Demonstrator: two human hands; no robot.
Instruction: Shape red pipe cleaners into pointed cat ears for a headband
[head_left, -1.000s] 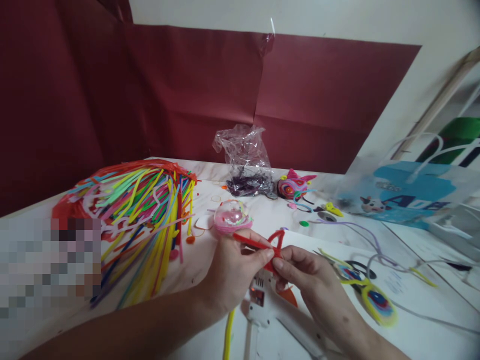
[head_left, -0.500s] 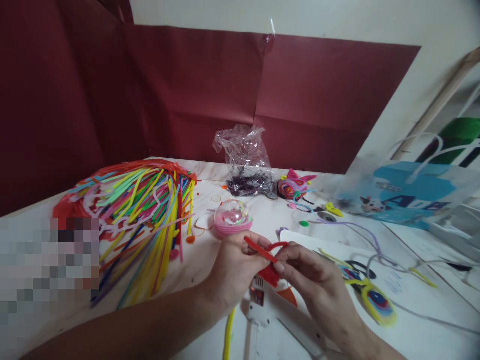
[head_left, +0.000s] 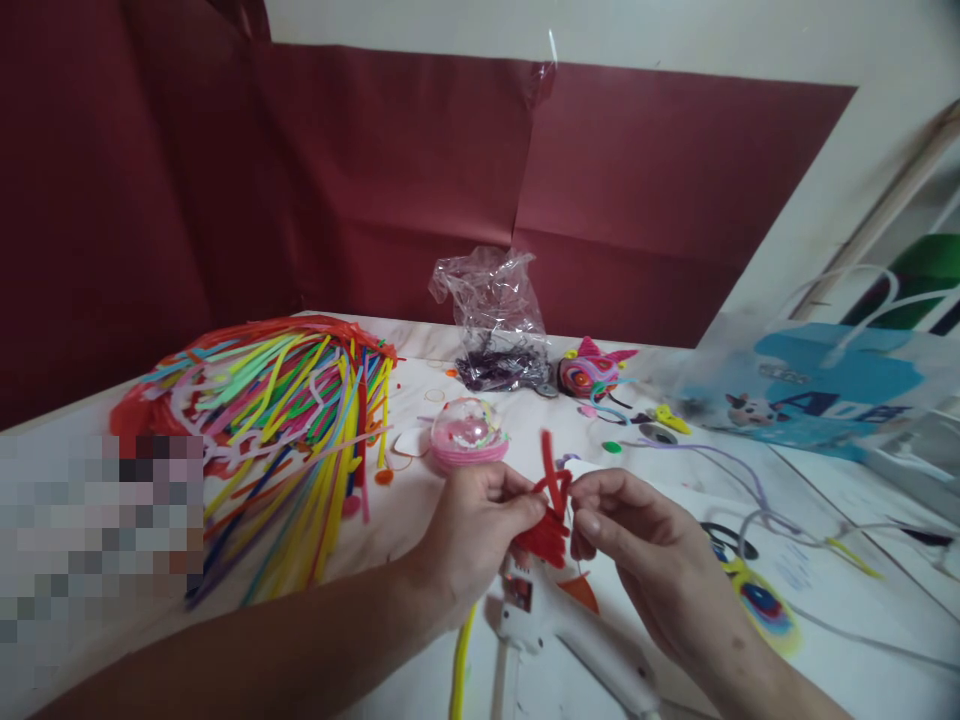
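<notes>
Pinched in my left hand (head_left: 480,515) is a bent red pipe cleaner piece (head_left: 546,538), fuzzy and folded into a small flat shape. One straight red end sticks up from it, and a short loop lies beside that end. My right hand (head_left: 637,540) is just to its right, fingers curled and slightly apart, with the index fingertip close to the red loop. I cannot tell whether that fingertip touches it. Below both hands lies a white glue gun (head_left: 592,640). Beyond them sits a clear dome (head_left: 469,432) on a pink base.
A bundle of colourful pipe cleaners (head_left: 292,400) spreads over the left side. At the back are a clear plastic bag (head_left: 495,320) and a pink pipe cleaner figure (head_left: 589,372). On the right are a yellow-and-blue piece (head_left: 765,605), grey cords and a printed bag (head_left: 832,385).
My right hand has let go of the red strip and moved slightly right. The strip's end now points upward instead of lying slanted across my fingers. My left hand keeps its hold.
</notes>
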